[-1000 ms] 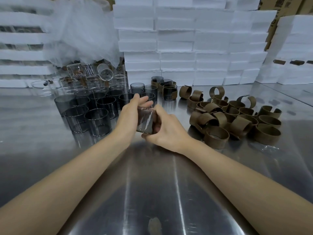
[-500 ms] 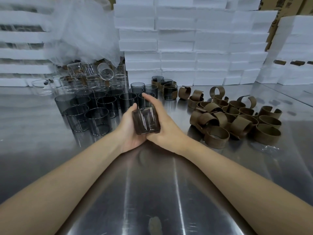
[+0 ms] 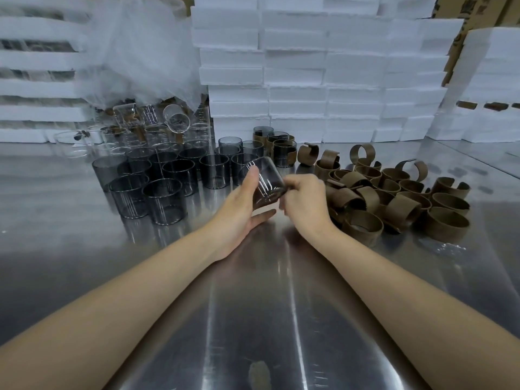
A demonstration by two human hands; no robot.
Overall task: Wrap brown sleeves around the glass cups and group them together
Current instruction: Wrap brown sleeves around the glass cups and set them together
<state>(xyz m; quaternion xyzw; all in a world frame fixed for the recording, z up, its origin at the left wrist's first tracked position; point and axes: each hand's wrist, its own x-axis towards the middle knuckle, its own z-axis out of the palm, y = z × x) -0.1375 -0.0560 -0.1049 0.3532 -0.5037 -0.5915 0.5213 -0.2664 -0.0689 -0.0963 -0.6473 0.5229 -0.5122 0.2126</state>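
The left hand (image 3: 239, 204) is clamped on a tilted glass cup (image 3: 266, 178) held just above the worktop (image 3: 253, 305), thumb on its upper wall and fingers beneath. The right hand (image 3: 305, 204) has its fingers drawn together, pinching at the cup's right side. A dark brown sleeve (image 3: 263, 199) seems to band the cup's lower part, though whether its ends are joined is hidden.

By my reading the task is in its early part. At 12 o'clock from the hands only a few sleeved cups (image 3: 284, 149) stand grouped, touching one another. At 10 o'clock a crowd of bare cups (image 3: 166, 192) waits unwrapped. At 3 o'clock lies a large heap of loose sleeves (image 3: 399, 204), well more than the finished group. The cup in hand must be closed and set with the group at 12 o'clock; nearly all the rest remains. White foam boxes (image 3: 295, 80) are stacked behind.
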